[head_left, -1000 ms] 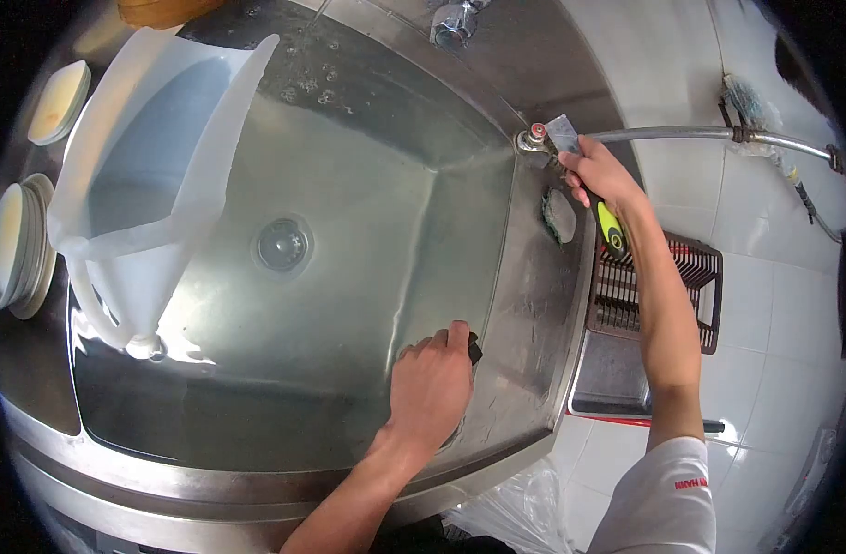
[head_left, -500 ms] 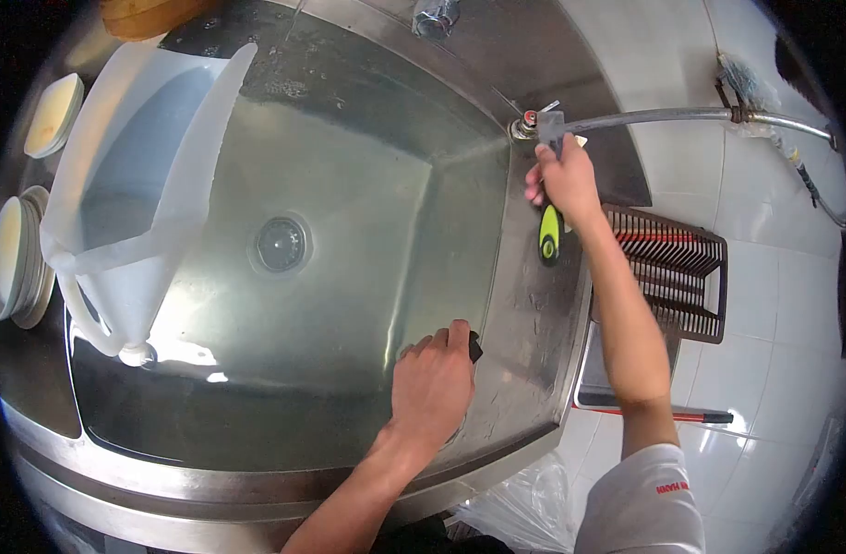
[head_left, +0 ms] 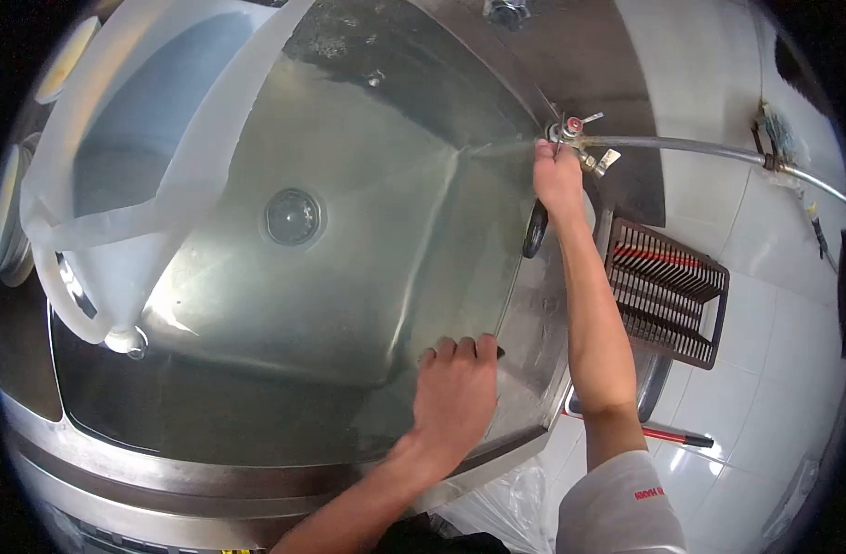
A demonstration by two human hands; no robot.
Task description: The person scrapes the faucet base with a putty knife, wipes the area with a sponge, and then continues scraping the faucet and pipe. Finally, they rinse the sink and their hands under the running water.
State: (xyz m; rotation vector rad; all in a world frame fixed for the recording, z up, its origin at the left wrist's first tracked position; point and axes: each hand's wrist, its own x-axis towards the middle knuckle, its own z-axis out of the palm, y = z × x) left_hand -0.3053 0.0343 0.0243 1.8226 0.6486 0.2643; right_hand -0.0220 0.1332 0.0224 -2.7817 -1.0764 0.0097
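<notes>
My right hand is closed round a tool whose black handle, with a hole at its end, hangs below the fingers over the sink's right rim. A valve with a red knob is just above that hand. My left hand is closed in a fist over the near right part of the water-filled sink. A small dark end sticks out beside its fingers; the rest of that object is hidden. A large translucent white cut-open jug stands at the left of the sink.
Stacked plates are at the far left. A pipe runs right from the valve. To the right are a brown slatted rack and a red pole with a black end. Clear plastic hangs below the sink's front edge.
The view has shifted, and the sink and jug look closer. The tool in my right hand has turned, so its green face and flat end no longer show. My left hand remains closed.
</notes>
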